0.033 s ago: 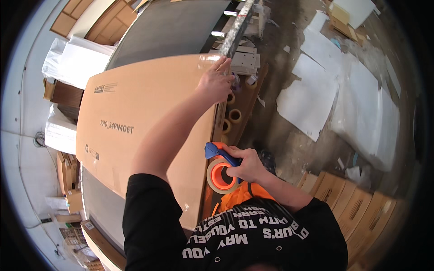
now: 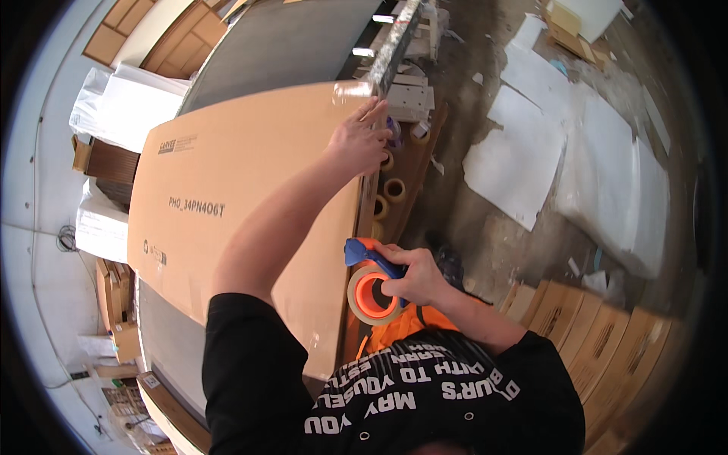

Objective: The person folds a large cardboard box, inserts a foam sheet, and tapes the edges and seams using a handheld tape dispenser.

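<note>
A large flat cardboard box point(image 2: 258, 167) lies before me, with printing on its top. My left hand point(image 2: 358, 144) rests with fingers stretched out on its right edge, close to the far corner, where a strip of clear tape point(image 2: 353, 89) shines. Nearer to me, my right hand point(image 2: 417, 279) grips a tape dispenser point(image 2: 385, 262) with a blue handle and an orange hub. A wide roll of tape point(image 2: 353, 305) sits on that hub, beside the box's right edge. The dispenser's blue head is right at the edge of the box.
Under the box is a dark-topped table point(image 2: 273, 53) with a metal rail point(image 2: 394, 47) along its right side. Several tape rolls point(image 2: 393, 189) lie on a lower shelf. White sheets point(image 2: 516, 152) cover part of the floor at right. Stacked cartons point(image 2: 591, 341) stand at the lower right.
The view has shifted slightly. My left hand sits a touch nearer along the box's edge, and more of the far corner shows. My right hand keeps its hold on the tape dispenser.
</note>
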`<act>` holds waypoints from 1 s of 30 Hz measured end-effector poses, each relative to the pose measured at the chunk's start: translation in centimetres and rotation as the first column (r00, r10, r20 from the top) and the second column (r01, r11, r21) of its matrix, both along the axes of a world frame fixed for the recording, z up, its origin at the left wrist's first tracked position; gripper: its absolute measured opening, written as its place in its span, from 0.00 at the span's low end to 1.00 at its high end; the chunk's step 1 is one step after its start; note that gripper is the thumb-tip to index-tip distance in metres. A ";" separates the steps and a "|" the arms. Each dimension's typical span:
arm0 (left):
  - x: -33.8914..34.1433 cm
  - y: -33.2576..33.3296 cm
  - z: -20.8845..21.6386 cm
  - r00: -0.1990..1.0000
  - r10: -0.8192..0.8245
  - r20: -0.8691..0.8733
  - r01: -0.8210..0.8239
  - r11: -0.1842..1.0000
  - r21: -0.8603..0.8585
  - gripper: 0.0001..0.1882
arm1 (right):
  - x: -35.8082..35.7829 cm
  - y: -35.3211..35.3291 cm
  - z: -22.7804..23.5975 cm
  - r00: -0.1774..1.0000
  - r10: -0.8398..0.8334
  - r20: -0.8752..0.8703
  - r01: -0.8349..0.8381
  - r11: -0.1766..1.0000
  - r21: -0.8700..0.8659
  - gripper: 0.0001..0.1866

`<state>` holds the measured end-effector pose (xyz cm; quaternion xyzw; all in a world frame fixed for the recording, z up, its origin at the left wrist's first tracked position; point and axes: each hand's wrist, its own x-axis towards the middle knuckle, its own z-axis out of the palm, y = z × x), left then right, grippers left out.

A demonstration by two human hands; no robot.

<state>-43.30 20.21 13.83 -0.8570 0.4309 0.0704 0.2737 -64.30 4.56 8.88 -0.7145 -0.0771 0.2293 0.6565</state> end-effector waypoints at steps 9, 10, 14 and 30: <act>-25.1 7.6 0.7 0.957 -0.154 -0.246 0.092 0.965 -0.245 0.23 | -21.7 4.0 -0.9 0.982 -0.123 0.142 0.137 0.986 -0.093 0.39; -27.1 8.1 0.9 0.949 -0.179 -0.261 0.111 0.961 -0.254 0.22 | -23.8 4.5 -1.0 0.974 -0.132 0.183 0.153 0.983 -0.105 0.39; -33.0 10.6 0.2 0.912 -0.266 -0.311 0.137 0.914 -0.381 0.19 | -31.5 5.7 -2.1 0.990 -0.056 0.130 0.068 0.993 -0.092 0.42; -38.9 10.8 0.4 0.882 -0.234 -0.410 0.138 0.958 -0.251 0.26 | -30.2 20.0 -1.4 0.815 0.571 0.098 -0.453 0.734 -0.507 0.20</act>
